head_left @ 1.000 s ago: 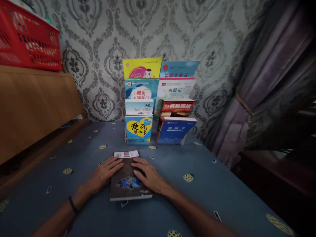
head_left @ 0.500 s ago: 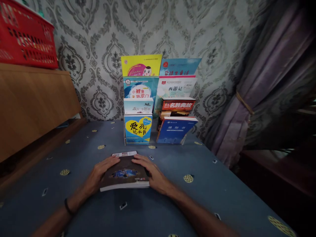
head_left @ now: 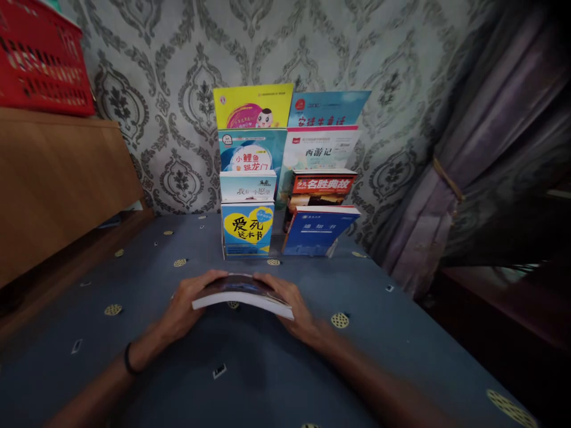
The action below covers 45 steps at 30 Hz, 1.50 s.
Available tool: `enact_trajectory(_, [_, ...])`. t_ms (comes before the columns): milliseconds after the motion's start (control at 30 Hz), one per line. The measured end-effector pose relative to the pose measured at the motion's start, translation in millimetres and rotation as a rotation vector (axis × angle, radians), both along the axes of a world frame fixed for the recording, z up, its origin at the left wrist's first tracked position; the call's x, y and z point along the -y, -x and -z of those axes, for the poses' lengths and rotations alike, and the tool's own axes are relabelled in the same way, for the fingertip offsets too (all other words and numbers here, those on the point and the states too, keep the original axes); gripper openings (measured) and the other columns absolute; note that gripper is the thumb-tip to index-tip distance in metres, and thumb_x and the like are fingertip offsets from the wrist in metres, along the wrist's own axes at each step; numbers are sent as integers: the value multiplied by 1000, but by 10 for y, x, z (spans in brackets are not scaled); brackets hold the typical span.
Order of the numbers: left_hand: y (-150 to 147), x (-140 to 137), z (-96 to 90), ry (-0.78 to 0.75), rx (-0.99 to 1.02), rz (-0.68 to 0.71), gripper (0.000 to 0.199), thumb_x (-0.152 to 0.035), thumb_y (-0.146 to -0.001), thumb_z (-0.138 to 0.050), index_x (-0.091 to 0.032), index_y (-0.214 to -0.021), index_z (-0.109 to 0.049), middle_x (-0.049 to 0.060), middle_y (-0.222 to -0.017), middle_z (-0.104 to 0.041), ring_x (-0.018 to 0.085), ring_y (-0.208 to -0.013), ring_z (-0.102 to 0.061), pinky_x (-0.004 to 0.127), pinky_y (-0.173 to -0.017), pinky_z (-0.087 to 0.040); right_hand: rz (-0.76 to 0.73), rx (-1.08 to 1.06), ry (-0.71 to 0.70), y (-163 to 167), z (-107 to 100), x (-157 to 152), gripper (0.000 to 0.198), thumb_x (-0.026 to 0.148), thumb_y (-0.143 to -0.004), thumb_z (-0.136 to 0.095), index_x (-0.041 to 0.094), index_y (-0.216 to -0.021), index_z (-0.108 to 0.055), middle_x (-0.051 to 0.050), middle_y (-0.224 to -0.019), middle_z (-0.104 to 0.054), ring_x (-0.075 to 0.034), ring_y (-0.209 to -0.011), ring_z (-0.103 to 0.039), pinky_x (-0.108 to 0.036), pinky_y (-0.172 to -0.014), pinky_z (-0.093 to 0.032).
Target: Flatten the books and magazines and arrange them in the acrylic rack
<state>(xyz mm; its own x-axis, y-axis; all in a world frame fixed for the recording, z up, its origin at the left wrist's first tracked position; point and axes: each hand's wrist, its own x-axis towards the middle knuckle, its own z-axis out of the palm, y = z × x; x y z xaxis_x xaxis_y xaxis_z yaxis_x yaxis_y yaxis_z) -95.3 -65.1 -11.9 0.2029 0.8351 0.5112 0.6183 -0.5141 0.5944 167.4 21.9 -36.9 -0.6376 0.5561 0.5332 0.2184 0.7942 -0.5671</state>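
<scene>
A dark-covered book (head_left: 241, 288) is held between my two hands, raised above the blue cloth and bowed upward in the middle. Its white page edge (head_left: 243, 298) faces me. My left hand (head_left: 190, 300) grips the left side, thumb or fingers over the cover. On the right side my right hand (head_left: 289, 303) is closed on it in the same way; the fingers beneath are hidden. Beyond the book stands a rack of books in two columns, with a blue-and-yellow book (head_left: 248, 230) front left and a blue book (head_left: 319, 233) front right.
The blue patterned cloth (head_left: 147, 267) covers the surface. At left are a wooden cabinet (head_left: 62, 184) and, on it, a red basket (head_left: 44, 65). A tied purple curtain (head_left: 428, 238) hangs at right. Patterned wallpaper (head_left: 178, 107) lies behind the rack.
Both hands have lifted and tilted the book, so its page edge now shows more and its cover less. It has bent into an arch and shifted slightly right. The view has moved a little.
</scene>
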Motion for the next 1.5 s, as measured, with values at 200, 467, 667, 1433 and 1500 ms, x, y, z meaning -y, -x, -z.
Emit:
enact_trajectory(200, [-95,-32,20,29,26,15,35,-47,-101,-47,-26,-122,-67,6,-114,-76,24,-101,-73,31,-85,-56,26,-9,32,-59,81,-4,46,15,-86,-55,24,-130,-63,-11,-124,-73,-30,-113,-70,-43,-98,-56])
enact_trajectory(467, [-326,-175,-185,37,50,-128,35,-49,-99,-51,-23,-93,-74,1,-82,-74,21,-77,-69,30,-74,-56,236,-101,-275,-66,137,-234,27,36,-103,-45,26,-97,-70,-5,-85,-78,-23,-74,-74,-33,-70,-58])
enact_trajectory(667, [-541,-396,-205,35,42,-85,31,-44,-97,-54,-20,-91,-73,2,-84,-76,21,-77,-69,30,-72,-55,352,-107,-406,-324,34,-341,47,51,-106,-35,25,-79,-64,-3,-67,-71,-20,-58,-69,-29,-56,-52])
enact_trajectory(1433, [-667,-715,238,64,-101,-130,28,-43,-95,-55,-20,-85,-67,3,-76,-73,19,-69,-67,29,-66,-53,319,-30,-152,-719,120,-326,25,45,-102,-48,28,-109,-65,-3,-85,-74,-23,-76,-72,-34,-70,-57])
enact_trajectory(1500, [-701,-735,166,58,-86,-105,26,-41,-95,-55,-20,-86,-66,2,-77,-73,19,-70,-68,29,-66,-53,339,-16,-109,-737,112,-337,24,44,-101,-50,27,-111,-64,-3,-84,-74,-23,-75,-71,-35,-70,-57])
